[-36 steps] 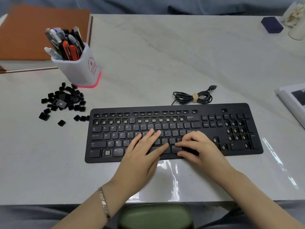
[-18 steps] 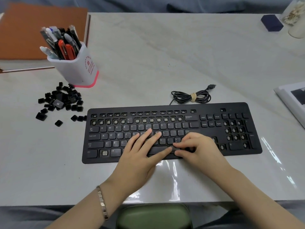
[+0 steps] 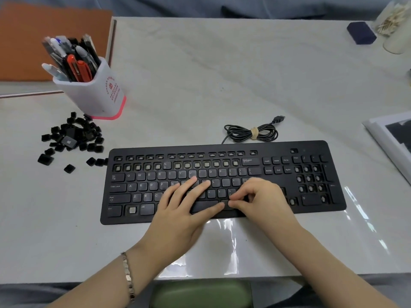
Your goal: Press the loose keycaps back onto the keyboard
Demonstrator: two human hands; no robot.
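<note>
The loose keycaps [image 3: 71, 138] lie in a heap on the counter [image 3: 222, 74], left of the keyboard [image 3: 278, 146] and near the pen holder [image 3: 95, 94]. Many sockets in its upper rows are bare. The left hand [image 3: 180, 216] rests flat on the middle keys, fingers [image 3: 186, 184] straight and a little spread. The right hand [image 3: 264, 201] has curled fingers, thumb and forefinger tips close together over a small keycap [image 3: 225, 202] just right of the space bar [image 3: 204, 206]; whether they pinch it or only press it, I cannot tell. I judge such caps to be light, stiff, smooth plastic (easy to flick away). Best is to take one by two opposite sides, set it level on its socket, then push straight down on the middle of its top; a tilted push could harm the small clips beneath.
</note>
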